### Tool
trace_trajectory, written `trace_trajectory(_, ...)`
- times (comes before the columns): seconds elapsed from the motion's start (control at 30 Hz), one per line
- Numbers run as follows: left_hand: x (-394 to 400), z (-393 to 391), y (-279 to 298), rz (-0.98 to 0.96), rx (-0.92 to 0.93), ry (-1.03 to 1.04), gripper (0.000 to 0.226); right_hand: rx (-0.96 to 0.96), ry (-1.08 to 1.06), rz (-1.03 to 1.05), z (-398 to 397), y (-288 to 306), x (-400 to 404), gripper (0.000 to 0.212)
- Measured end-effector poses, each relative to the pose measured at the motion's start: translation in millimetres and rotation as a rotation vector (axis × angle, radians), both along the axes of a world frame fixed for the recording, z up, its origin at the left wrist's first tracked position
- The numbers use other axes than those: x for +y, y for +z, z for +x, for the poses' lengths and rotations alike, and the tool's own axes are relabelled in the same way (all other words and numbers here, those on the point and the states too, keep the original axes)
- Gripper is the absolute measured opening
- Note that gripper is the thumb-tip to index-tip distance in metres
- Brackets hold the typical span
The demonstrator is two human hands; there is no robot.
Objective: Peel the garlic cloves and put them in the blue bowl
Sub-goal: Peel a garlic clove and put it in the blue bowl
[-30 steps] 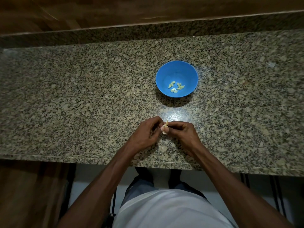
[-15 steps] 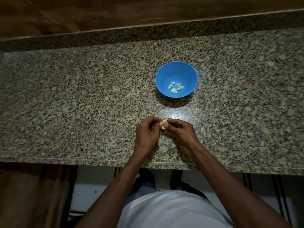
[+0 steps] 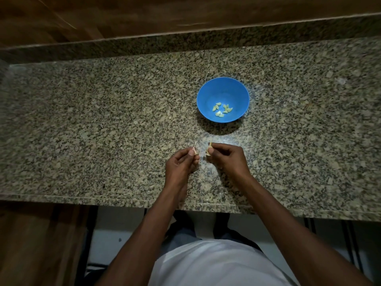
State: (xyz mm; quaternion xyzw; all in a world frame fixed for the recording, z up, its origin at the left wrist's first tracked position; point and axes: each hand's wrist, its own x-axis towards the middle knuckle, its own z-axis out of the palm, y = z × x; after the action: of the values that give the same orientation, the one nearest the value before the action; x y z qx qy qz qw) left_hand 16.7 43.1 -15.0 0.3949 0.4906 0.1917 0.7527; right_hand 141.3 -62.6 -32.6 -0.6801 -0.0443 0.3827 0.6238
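Dim kitchen, lit mostly by one bright patch on a speckled granite countertop (image 3: 103,129) running left to right, backed by a low granite upstand (image 3: 185,43) and wood panelling (image 3: 144,15) beyond. Blue bowl (image 3: 237,89) standing on the counter right of centre, toward the far side, casting a dark shadow on its near side. Inside, at the bottom, a small cluster of peeled garlic cloves (image 3: 222,109), pale yellow-green, lying loosely together.

Nearer, just short of the bowl's shadow, two bare hands raised over the counter, close together but apart, with a narrow gap between them. Left hand (image 3: 181,165) curled, thumb and fingertips pinching a thin pale strip of garlic skin (image 3: 194,145) that sticks up and away. Right hand (image 3: 228,159) curled too, thumb and forefinger pinching a small pale garlic clove (image 3: 208,151) with a bit of skin standing up from it. Clove and strip side by side across the gap, not touching. Both well near of the bowl, the clove roughly in line with the bowl's left half.

At the near edge of the counter, forearms reaching in from below, above a white shirt (image 3: 216,265) and dark trousers (image 3: 179,236); pale floor (image 3: 119,230) beneath, wooden cabinet front (image 3: 37,244) at lower left.
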Motion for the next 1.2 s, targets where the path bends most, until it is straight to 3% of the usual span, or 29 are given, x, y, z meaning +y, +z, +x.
trace_trajectory(0.17,4,-6,7,0.019,0.001,-0.020,0.024,-0.510,0.339,-0.205,14,15,9,0.030)
trace_trajectory(0.3,2,-7,12,0.047,-0.021,-0.040,0.026,-0.669,0.355,-0.261,16,21,10,0.030)
trace_trajectory(0.37,1,-8,13,0.082,-0.027,-0.073,0.024,-0.653,0.284,-0.235,15,24,4,0.025)
trace_trajectory(0.5,0,-6,15,0.245,0.011,-0.226,0.023,-0.276,0.325,-0.111,13,27,-5,0.025)
trace_trajectory(0.57,-1,-3,16,0.287,0.030,-0.270,0.027,-0.187,0.326,-0.064,11,27,-7,0.024)
trace_trajectory(0.7,-5,0,12,0.387,0.069,-0.349,0.040,-0.305,0.390,-0.104,13,27,-11,0.008)
trace_trajectory(0.87,-8,-4,0,0.529,0.089,-0.501,0.035,-0.432,0.470,-0.215,13,30,-15,0.004)
trace_trajectory(1.2,-4,-8,-4,0.479,0.082,-0.514,0.035,-0.318,0.433,-0.243,4,22,-18,0.012)
